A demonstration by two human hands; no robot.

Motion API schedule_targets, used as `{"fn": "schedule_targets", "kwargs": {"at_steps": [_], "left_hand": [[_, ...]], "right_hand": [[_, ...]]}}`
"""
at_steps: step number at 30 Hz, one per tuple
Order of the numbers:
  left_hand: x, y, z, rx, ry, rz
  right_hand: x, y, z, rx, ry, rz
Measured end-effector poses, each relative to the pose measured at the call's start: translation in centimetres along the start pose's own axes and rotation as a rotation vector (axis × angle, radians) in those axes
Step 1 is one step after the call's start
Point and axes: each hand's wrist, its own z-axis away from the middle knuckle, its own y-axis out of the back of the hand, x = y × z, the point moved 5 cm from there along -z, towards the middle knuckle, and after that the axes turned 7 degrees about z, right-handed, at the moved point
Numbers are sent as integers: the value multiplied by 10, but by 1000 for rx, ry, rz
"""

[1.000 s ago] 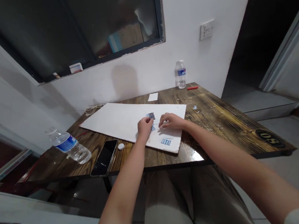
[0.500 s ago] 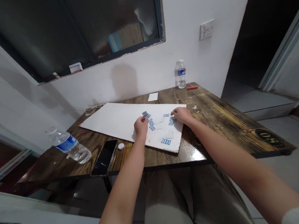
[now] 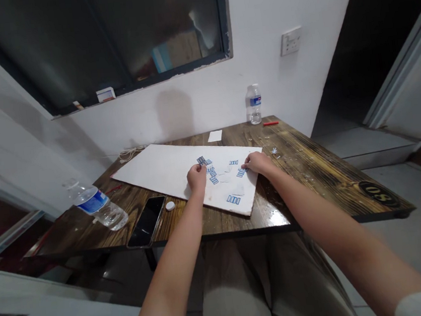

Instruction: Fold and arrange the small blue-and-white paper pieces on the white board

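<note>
A white board (image 3: 159, 171) lies across the table, with several small blue-striped pieces on it. My left hand (image 3: 197, 180) pinches a darker striped piece (image 3: 201, 161) just over the board, beside a cluster of blue-striped pieces (image 3: 213, 177). On the board's right side, my right hand (image 3: 258, 164) has its fingertips closed at the edge of another blue-striped piece (image 3: 240, 173); whether they grip it I cannot tell. One striped piece (image 3: 233, 162) lies behind it, and another (image 3: 233, 199) near the front corner. Faint blue marks show between them.
On the wooden table (image 3: 323, 185) stand a water bottle (image 3: 97, 204) at left and another (image 3: 254, 105) by the wall. A phone (image 3: 147, 222), a white cap (image 3: 170, 205), a white paper (image 3: 214, 136), a red stick (image 3: 271, 123) and a cable (image 3: 131, 153) also lie there.
My left hand has shifted slightly left with the dark striped piece, uncovering more of the cluster. My right hand has barely moved.
</note>
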Motion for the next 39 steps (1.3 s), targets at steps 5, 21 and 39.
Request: {"fn": "schedule_targets", "kwargs": {"at_steps": [5,21,39], "left_hand": [[-1,2,-1,35,22,21],[-4,6,-3,90,53,74],[-4,2,-3,53,80,107]], "right_hand": [[0,1,-3,41,-2,-85],[-15,19,-2,393,318,-557],[-25,13,2,275,409,-707]]}}
